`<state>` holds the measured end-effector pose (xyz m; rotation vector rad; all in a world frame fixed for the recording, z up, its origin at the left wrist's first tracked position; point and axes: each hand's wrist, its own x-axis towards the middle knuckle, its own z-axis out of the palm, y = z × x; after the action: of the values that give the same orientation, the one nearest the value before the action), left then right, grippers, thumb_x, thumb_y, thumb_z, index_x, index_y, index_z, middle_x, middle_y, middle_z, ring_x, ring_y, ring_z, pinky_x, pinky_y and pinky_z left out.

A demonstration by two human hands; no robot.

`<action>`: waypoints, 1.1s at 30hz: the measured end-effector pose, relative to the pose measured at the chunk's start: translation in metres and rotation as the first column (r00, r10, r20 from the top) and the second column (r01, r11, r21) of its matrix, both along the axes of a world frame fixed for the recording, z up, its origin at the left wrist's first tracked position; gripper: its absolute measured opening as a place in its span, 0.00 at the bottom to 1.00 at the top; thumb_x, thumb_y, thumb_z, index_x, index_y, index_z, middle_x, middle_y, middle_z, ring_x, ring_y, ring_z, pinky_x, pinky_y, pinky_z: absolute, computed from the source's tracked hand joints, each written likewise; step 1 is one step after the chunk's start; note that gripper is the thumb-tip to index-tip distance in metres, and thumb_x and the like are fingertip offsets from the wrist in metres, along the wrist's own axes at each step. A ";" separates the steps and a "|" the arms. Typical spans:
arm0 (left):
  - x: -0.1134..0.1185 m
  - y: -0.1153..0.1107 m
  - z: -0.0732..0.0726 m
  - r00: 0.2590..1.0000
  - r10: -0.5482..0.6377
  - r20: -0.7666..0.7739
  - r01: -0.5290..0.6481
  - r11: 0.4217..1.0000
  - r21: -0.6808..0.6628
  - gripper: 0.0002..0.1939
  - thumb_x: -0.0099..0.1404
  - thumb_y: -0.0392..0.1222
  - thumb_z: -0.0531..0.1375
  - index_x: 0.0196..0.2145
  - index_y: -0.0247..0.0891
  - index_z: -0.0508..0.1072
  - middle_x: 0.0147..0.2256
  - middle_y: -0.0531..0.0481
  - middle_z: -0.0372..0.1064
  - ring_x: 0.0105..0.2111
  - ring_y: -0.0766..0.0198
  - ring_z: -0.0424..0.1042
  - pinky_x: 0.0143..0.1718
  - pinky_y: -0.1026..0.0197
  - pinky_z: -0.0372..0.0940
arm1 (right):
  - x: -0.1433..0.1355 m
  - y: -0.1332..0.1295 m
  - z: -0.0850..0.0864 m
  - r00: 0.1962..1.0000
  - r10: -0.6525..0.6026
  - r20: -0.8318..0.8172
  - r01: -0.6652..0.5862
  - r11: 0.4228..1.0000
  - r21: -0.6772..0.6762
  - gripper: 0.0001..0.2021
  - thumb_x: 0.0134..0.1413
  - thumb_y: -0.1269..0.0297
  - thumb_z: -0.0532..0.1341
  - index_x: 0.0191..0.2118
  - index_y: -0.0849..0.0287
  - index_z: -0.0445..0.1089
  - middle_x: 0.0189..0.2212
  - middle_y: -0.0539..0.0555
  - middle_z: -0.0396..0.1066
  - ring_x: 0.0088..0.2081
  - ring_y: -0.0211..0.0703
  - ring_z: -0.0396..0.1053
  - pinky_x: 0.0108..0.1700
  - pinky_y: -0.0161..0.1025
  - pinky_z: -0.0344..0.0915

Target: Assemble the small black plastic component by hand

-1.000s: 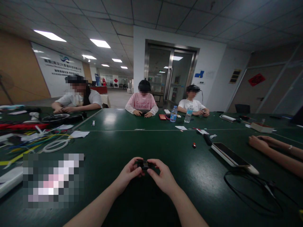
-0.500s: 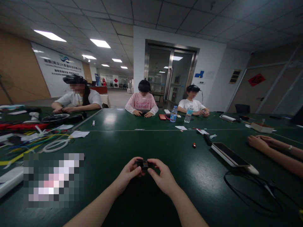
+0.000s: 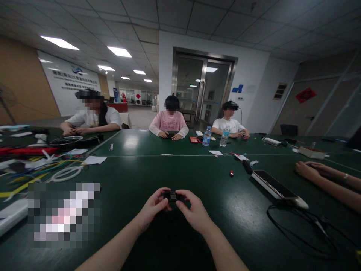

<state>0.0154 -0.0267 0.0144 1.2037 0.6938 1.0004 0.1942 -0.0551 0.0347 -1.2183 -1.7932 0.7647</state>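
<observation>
A small black block-like device (image 3: 172, 196) is held between my two hands, just above the green table (image 3: 126, 226). My left hand (image 3: 158, 202) pinches its left end between thumb and fingers. On the other side, my right hand (image 3: 190, 202) grips the right end in the same way. The fingers cover both ends, so only the dark middle part shows, and its exact kind is too small and dim to make out.
A phone on a white stand (image 3: 275, 184) lies to the right, with a black cable (image 3: 299, 216) near it. Coiled cables (image 3: 66, 174) clutter the left side. Two water bottles (image 3: 207, 136) stand farther back. Several people sit around; another person's hands (image 3: 310, 169) rest at right.
</observation>
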 end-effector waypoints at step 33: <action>0.000 0.005 -0.005 0.999 -0.037 -0.009 0.036 0.999 -0.012 0.21 0.53 0.41 0.64 0.44 0.40 0.64 0.32 0.51 0.71 0.30 0.64 0.70 0.32 0.61 0.61 | -0.001 0.000 -0.002 0.999 0.025 -0.030 -0.025 1.000 0.018 0.14 0.53 0.68 0.55 0.47 0.52 0.65 0.45 0.52 0.68 0.47 0.45 0.65 0.48 0.43 0.62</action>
<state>0.0152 -0.0220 0.0094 1.2076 0.6816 0.9601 0.1929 -0.0550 0.0323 -1.1690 -1.7900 0.7765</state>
